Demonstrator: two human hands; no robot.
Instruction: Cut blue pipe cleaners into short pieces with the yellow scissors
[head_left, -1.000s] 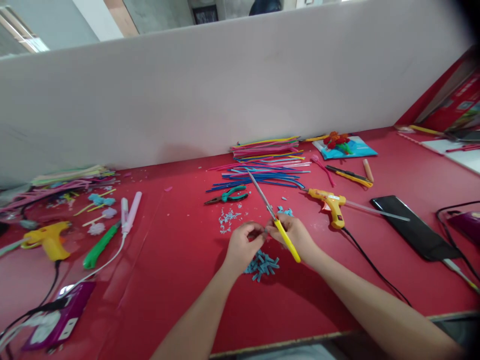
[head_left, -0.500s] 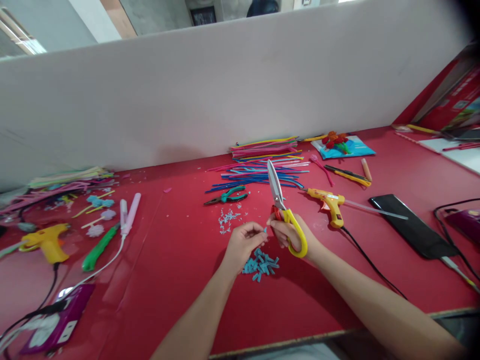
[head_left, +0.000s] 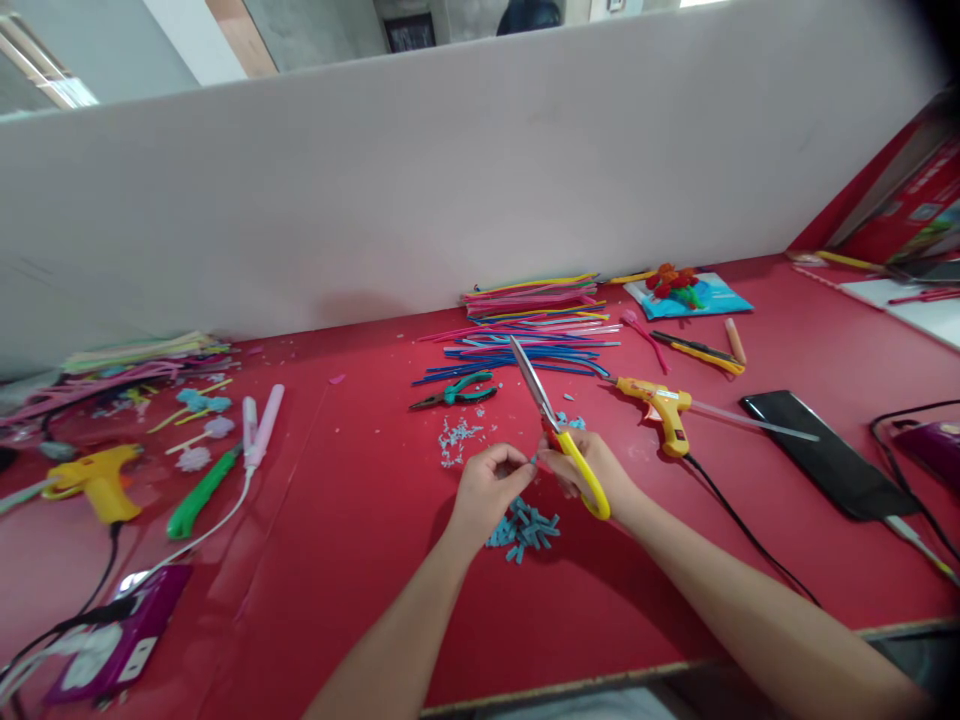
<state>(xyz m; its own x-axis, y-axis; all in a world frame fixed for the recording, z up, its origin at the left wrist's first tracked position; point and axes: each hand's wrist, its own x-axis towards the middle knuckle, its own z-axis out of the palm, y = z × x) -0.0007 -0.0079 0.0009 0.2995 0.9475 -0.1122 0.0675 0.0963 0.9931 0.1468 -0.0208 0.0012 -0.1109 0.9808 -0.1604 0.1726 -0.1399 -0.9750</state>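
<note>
My left hand (head_left: pixel 491 487) pinches a small blue piece (head_left: pixel 533 460), most of it hidden by the fingers. Close beside it, my right hand (head_left: pixel 589 470) has a pair of scissors (head_left: pixel 576 455) with yellow and red handles hung in it, blades together and pointing up and left. The right fingertips meet the left ones at the blue piece. Just below the hands lies a heap of short blue pieces (head_left: pixel 529 530). Beyond my left hand are pale blue trimmings (head_left: pixel 456 438), and a few more blue pieces (head_left: pixel 571 421) lie behind my right hand.
Pliers (head_left: pixel 454 394) lie beyond the trimmings, before a stack of coloured pipe cleaners (head_left: pixel 525 345). To the right are a yellow glue gun (head_left: pixel 664 405), a utility knife (head_left: pixel 697 350) and a black phone (head_left: pixel 817 450). Another glue gun (head_left: pixel 97 480) and a green-handled tool (head_left: pixel 201 495) lie left.
The scissors have swung over to the left, and my right hand has turned so its fingertips reach the blue piece. My left hand has hardly moved.
</note>
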